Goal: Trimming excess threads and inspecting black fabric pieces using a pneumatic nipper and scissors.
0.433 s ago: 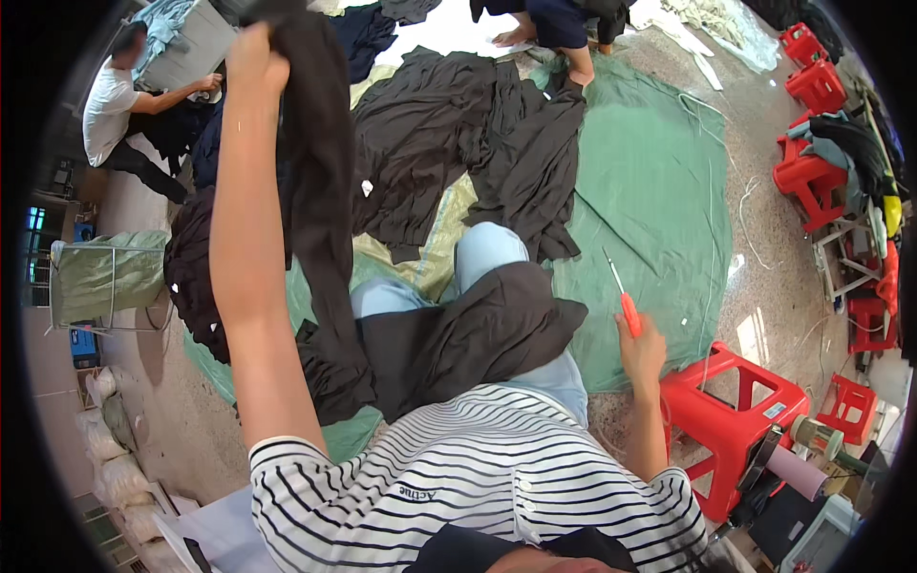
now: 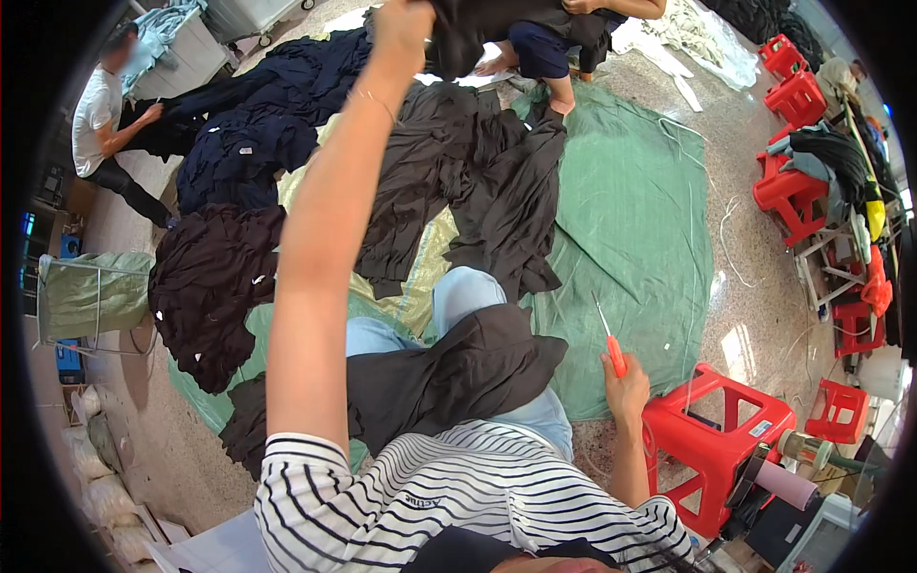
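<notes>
My left hand point(image 2: 405, 36) is stretched far forward at the top edge, its fingers closed on a black garment point(image 2: 470, 36) that spreads out to the right. My right hand point(image 2: 627, 384) grips a tool point(image 2: 616, 355) with an orange-red handle and a thin metal shaft pointing forward. Across my lap lies another black garment point(image 2: 458, 368), with more dark cloth point(image 2: 245, 420) beside it on the left. In front of my knees is a pile of black garments point(image 2: 420, 181).
A green sheet point(image 2: 630, 229) covers the floor ahead and right. Dark maroon point(image 2: 212, 286) and navy piles point(image 2: 244, 153) lie left. A red stool point(image 2: 726, 430) stands by my right arm. One person point(image 2: 100, 119) sits far left; another person's leg point(image 2: 544, 53) shows ahead.
My left hand has swung forward and right, carrying the black garment away from my lap toward the top of the view. My right hand still holds the red-handled tool.
</notes>
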A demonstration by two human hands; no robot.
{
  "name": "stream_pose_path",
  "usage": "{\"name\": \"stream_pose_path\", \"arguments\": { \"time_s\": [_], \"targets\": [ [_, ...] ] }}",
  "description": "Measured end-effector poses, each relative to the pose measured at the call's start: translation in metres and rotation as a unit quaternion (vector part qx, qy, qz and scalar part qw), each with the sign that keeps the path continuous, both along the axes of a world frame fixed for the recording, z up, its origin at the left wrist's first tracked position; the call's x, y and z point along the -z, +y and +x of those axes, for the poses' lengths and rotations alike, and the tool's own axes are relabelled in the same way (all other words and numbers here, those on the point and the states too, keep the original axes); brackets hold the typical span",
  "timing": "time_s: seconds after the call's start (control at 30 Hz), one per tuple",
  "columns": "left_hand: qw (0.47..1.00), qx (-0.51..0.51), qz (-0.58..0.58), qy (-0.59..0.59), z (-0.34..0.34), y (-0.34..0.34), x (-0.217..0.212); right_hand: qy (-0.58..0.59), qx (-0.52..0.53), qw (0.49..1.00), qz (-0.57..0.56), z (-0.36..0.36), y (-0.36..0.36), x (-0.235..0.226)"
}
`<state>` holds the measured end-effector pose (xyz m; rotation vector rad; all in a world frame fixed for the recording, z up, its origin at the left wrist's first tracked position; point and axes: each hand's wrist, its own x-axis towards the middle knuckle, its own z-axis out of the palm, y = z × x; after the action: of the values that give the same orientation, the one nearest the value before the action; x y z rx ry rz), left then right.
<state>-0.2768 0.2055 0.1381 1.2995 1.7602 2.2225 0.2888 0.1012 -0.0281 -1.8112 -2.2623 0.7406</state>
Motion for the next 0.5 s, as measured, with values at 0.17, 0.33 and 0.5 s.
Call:
{"name": "stream_pose_path", "arguments": {
  "time_s": [0.17, 0.33, 0.5],
  "targets": [
    [0.988, 0.048, -0.128, 0.072, 0.078, -0.027, 0.145, -0.031, 0.001, 0.999, -0.014, 0.004, -0.007, 0.002],
    [0.799, 0.297, -0.521, 0.055, 0.142, -0.083, 0.266, -0.028, 0.006, 1.000, 0.009, 0.018, -0.011, 0.018],
    [0.817, 0.254, -0.485, 0.178, 0.191, -0.128, 0.241, 0.003, -0.001, 1.000, -0.003, 0.016, -0.011, 0.017]
  ]
}}
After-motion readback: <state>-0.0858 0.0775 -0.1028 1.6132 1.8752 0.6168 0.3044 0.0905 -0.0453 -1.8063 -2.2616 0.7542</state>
